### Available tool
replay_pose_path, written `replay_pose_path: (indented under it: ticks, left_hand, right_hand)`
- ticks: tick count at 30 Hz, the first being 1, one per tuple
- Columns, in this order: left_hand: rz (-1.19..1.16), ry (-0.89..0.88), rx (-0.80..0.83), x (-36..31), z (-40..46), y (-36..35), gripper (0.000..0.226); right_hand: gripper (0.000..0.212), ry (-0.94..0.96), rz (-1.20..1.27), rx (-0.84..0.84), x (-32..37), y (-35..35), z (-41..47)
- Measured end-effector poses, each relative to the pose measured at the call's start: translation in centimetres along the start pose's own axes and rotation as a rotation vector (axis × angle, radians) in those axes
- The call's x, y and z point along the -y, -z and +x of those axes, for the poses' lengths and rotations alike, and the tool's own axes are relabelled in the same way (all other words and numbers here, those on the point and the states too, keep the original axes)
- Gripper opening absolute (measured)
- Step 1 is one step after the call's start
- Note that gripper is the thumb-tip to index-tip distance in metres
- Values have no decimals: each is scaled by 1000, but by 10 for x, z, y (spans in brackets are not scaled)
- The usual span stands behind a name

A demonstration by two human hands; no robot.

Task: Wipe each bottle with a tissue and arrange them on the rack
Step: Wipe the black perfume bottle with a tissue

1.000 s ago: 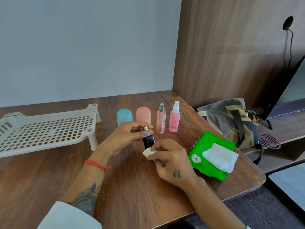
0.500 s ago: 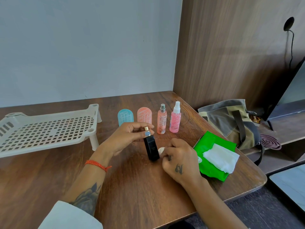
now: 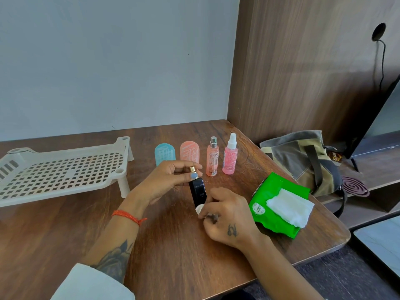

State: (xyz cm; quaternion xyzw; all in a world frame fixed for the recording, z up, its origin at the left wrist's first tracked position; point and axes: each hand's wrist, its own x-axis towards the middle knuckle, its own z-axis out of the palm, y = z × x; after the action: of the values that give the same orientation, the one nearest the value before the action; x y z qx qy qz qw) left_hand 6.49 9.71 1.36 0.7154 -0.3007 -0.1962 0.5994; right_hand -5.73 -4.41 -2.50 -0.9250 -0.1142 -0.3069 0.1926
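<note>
My left hand (image 3: 166,180) pinches the gold-capped top of a black bottle (image 3: 198,192) that stands on the wooden table (image 3: 71,230). My right hand (image 3: 227,215) grips a small wad of white tissue (image 3: 199,209) and presses it against the bottle's lower end. Behind them stand, left to right, a blue bottle (image 3: 165,155), a salmon bottle (image 3: 190,152), an orange-pink spray bottle (image 3: 212,158) and a pink spray bottle (image 3: 230,155). A white perforated rack (image 3: 62,169) stands at the left with nothing on it.
A green tissue pack (image 3: 272,213) with a white tissue (image 3: 290,205) sticking out lies right of my right hand. A grey and olive bag (image 3: 303,159) and a purple coil (image 3: 355,187) sit on a lower shelf to the right. The table edge runs diagonally behind the pack.
My right hand slid the tissue along the black bottle, from its near side across to its right and down to its lower end. More of the bottle's front now shows. My left hand kept its hold.
</note>
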Motion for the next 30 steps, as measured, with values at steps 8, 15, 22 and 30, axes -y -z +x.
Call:
replay_pose_path:
  ticks: [8,15,22,30]
  left_hand:
    - [11,4,6,1,1,1,23]
    - [-1,-14,20,2,3,0,24]
    - [-6,-5,28,4,2,0,28]
    - [9,3,43,1,0,-2,25]
  right_hand:
    - [11,-175,-67,-238,-10,-5,1]
    - [25,-48,90,-336,-7,-8,10]
    - [31,34,134,-256,-8,-6,5]
    - [23,-35,-14,-73,-4,-2,0]
